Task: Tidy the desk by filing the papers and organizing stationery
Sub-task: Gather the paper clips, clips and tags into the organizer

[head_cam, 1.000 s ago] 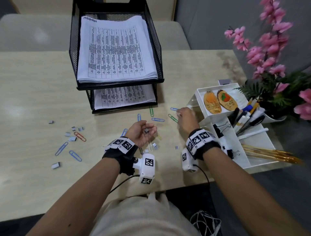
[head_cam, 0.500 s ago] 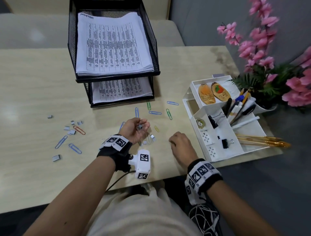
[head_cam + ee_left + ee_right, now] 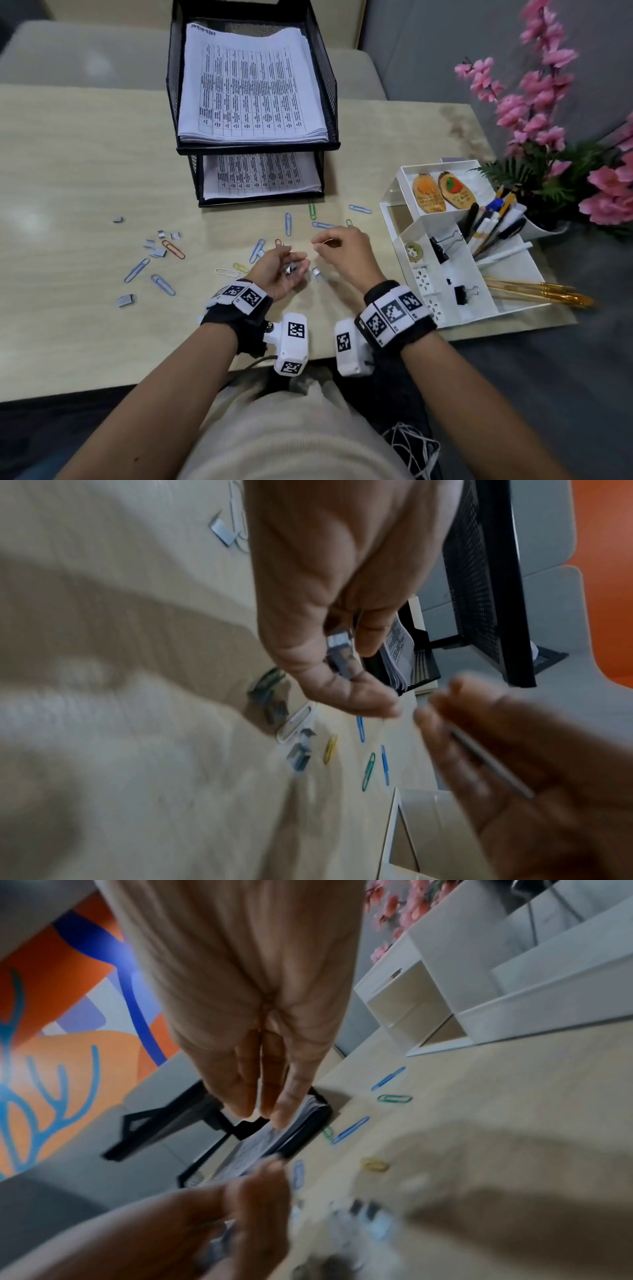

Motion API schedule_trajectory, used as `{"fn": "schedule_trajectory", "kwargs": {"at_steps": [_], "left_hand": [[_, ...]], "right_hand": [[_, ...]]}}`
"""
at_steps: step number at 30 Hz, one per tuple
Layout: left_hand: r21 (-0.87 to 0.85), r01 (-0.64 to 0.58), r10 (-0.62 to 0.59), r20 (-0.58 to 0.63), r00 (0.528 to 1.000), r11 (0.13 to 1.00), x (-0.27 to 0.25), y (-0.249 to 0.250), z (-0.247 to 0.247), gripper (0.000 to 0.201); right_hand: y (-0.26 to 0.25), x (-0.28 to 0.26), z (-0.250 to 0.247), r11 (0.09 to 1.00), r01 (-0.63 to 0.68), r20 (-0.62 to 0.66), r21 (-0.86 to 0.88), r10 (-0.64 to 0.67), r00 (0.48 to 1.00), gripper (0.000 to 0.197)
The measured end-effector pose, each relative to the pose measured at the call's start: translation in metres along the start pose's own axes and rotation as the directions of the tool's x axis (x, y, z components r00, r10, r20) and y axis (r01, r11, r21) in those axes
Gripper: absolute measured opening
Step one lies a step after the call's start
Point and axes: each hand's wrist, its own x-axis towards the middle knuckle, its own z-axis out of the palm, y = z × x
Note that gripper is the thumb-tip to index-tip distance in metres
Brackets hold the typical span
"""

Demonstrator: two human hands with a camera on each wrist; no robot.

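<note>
Two hands met just in front of the paper tray (image 3: pixel 253 147).
The left hand (image 3: pixel 281 270) cupped small silver staple blocks (image 3: pixel 341 653); the right hand (image 3: pixel 342 253) pinched a thin wire clip (image 3: pixel 489 764). Coloured paperclips (image 3: pixel 288 224) littered the pale wooden desk (image 3: pixel 85 154).

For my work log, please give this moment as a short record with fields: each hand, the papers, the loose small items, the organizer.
left hand: left hand palm up, fingers curled round small staple blocks
right hand: right hand beside it, pinching a thin metal piece; what it is cannot be told
papers: printed sheets lie in both tiers of the black mesh tray
loose items: coloured paper clips and more staple blocks scattered on the desk
organizer: white organizer at right, holding pens and binder clips
</note>
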Motion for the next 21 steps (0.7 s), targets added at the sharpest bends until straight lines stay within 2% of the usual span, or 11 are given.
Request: {"fn": "schedule_trajectory", "kwargs": {"at_steps": [3,7,11,13,16,19,21], "left_hand": [[0.01,-0.031,0.031,-0.059,0.998,0.999,-0.002,0.007,-0.006,0.04],[0.034,-0.04,0.042,-0.073,0.996,0.999,-0.002,0.011,-0.016,0.049],[-0.001,-0.087,0.086,-0.111,0.99,0.996,-0.001,0.009,-0.022,0.039],[-0.012,-0.111,0.108,-0.13,0.986,0.994,-0.002,0.01,-0.024,0.034],[-0.028,-0.116,0.112,-0.111,0.987,0.993,-0.003,0.011,-0.027,0.031],[-0.03,-0.106,0.103,-0.081,0.991,0.994,-0.004,0.012,-0.03,0.032],[-0.017,-0.096,0.095,-0.064,0.993,0.995,-0.004,0.012,-0.032,0.032]], "right_hand": [[0.02,0.004,0.0,0.972,-0.029,0.08,-0.231,0.048,0.996,0.023],[0.036,-0.006,0.021,0.874,0.101,0.288,-0.475,0.046,0.957,0.019],[0.045,-0.01,0.029,0.826,0.147,0.29,-0.543,0.02,0.957,0.023],[0.048,-0.012,0.029,0.836,0.134,0.269,-0.532,0.018,0.963,0.024],[0.048,-0.007,0.027,0.894,0.021,0.167,-0.449,0.061,0.984,0.024],[0.035,-0.003,0.029,0.967,-0.079,0.022,-0.24,0.087,0.996,0.019],[0.015,-0.004,0.032,0.996,-0.067,0.045,-0.053,0.07,0.997,0.015]]}}
